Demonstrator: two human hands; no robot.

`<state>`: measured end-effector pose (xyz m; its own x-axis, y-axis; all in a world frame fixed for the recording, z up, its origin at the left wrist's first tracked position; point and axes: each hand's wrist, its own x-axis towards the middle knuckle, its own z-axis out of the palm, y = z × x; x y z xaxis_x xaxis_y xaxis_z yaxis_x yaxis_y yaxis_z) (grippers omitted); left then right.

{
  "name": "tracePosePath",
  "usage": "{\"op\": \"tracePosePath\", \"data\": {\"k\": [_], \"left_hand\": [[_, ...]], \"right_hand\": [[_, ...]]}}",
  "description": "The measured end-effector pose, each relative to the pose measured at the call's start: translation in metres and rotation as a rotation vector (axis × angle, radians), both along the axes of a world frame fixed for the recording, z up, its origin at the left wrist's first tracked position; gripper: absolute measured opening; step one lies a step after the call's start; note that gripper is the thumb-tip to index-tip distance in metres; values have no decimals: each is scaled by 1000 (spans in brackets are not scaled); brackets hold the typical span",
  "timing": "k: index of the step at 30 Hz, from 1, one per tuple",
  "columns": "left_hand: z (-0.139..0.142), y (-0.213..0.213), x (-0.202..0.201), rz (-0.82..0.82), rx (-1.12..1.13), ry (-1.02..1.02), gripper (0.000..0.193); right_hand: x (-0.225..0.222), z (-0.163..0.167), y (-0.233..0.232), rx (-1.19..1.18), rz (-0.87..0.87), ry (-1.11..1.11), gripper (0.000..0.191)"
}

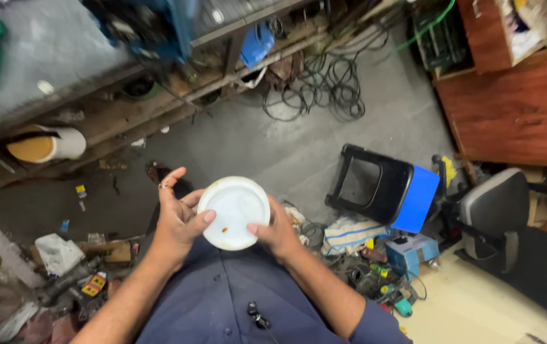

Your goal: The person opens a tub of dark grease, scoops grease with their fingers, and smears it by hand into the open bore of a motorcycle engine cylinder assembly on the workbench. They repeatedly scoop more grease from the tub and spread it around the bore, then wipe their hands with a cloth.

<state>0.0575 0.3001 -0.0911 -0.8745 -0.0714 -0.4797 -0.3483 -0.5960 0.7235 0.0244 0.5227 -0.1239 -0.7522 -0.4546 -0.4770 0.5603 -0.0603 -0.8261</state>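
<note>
we look straight down past a dark blue shirt (222, 299) at both hands, which hold a round white lid (234, 212) between them above the lap. the left hand (179, 218) cups the lid's left edge, its thumb laid over the rim onto the flat face and its fingers half curled behind, with the index finger raised and a ring on it. the right hand (278, 230) grips the opposite edge, thumb tip pressed on the face near the lower right and the other fingers wrapped behind where we cannot see them. the lid faces up toward us, roughly level, and a small brown speck sits on its lower part.

below the hands lies a grey concrete floor (254, 140). a black and blue plastic stool (385, 186) lies tipped on its side to the right of the lid, well apart from it. a striped cloth (348, 232) is bunched just beneath the stool, and a small blue box (412, 251) with tools and bits around it sits near the right forearm. a grey office chair (499, 210) stands further right, beside a reddish wooden cabinet (509, 108). a tangle of black cables (324, 83) spreads over the floor at the top. on the left a low shelf holds a white tub (50, 144) with a yellowish inside, lying on its side, and scraps and small packets litter the floor near the left forearm.
</note>
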Motion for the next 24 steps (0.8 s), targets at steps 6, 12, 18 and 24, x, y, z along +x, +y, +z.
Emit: {"op": "tracePosePath", "data": {"k": [6,12,18,24], "left_hand": [[-44,9,14,-240,-151,-260,99],[-143,-7,3,139,-160,-588,99],[-216,-80,-58,627,-221,-703,121],[-235,-127,-123,589,57,-482,88]], "right_hand": [[-17,-55,26,-37,109,-369,81],[18,-70,28,425,174,81,82],[50,-94,62,527,95,-114,70],[69,-119,84,593,92,-158,63]]}}
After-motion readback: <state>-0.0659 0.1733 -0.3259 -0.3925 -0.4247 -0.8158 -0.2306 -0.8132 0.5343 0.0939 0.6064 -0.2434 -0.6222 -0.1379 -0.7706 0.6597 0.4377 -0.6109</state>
